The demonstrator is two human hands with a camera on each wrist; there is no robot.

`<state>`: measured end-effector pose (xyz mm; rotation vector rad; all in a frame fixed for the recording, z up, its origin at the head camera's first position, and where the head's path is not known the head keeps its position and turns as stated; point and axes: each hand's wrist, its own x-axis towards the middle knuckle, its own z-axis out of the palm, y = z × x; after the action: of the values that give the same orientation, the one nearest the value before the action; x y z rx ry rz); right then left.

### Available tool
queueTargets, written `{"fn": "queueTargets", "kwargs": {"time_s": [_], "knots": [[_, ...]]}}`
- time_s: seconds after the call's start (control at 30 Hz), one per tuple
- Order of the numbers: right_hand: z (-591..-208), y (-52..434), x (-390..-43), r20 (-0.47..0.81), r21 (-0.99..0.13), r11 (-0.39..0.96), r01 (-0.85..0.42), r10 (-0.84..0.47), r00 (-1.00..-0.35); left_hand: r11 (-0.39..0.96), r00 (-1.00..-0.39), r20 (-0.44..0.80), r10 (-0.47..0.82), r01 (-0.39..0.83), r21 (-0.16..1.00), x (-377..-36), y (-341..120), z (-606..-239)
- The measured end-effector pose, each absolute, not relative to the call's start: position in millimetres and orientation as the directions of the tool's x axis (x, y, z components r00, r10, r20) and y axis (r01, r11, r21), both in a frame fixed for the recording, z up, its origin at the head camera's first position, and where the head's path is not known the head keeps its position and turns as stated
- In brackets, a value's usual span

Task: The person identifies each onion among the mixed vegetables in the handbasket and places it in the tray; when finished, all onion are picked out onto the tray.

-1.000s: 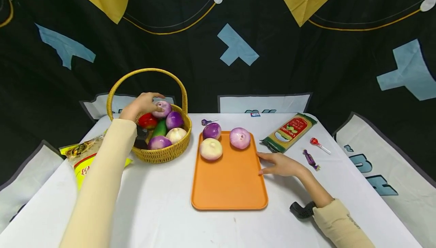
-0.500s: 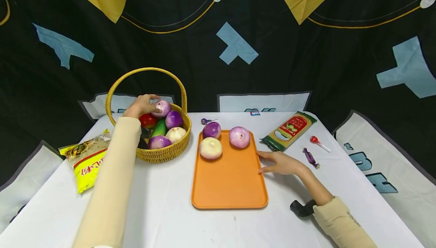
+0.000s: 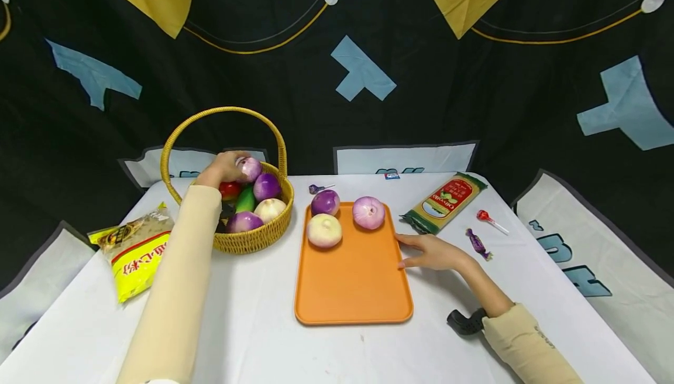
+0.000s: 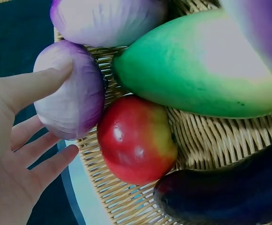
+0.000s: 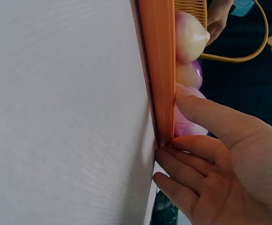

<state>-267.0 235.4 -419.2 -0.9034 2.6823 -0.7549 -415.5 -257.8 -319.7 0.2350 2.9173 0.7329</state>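
Purple onion (image 4: 75,108) at the back of the wicker basket (image 3: 253,243), and the left hand (image 3: 223,170) has it clamped between thumb and fingers, red fruit (image 4: 133,140) right alongside! Over on the orange tray (image 3: 353,281), the right hand (image 3: 433,253), thumb and fingers apart, touches the right edge, with a pale onion (image 3: 324,230) towards the far end.

A: What lies left of the tray (image 3: 358,278)?
B: The basket (image 3: 253,244), with one onion (image 3: 250,168) in my left hand (image 3: 222,168) at its far side; the bag (image 3: 138,255) lies farther left.
A: On the tray?
B: Three onions (image 3: 323,231) at the far end. My right hand (image 3: 434,253) touches the right edge; behind that hand lies the packet (image 3: 444,202).
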Motion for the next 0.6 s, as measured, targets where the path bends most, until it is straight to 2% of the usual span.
{"fn": "queueTargets", "kwargs": {"time_s": [0.13,0.37,0.6], "knots": [[-419,235,-266,-0.032,-0.530,0.679,-0.508,-0.615,-0.788,0.855,-0.985,-0.056,0.165,0.114,0.506,-412,-262,-320],[-416,232,-266,-0.031,-0.527,0.680,-0.509,-0.614,-0.788,0.836,-0.976,0.079,0.202,0.214,0.506,-403,-268,-313],[-418,234,-265,-0.046,-0.537,0.687,-0.490,-0.603,-0.796,0.817,-0.967,0.141,0.214,0.256,0.517,-378,-260,-304]]}}
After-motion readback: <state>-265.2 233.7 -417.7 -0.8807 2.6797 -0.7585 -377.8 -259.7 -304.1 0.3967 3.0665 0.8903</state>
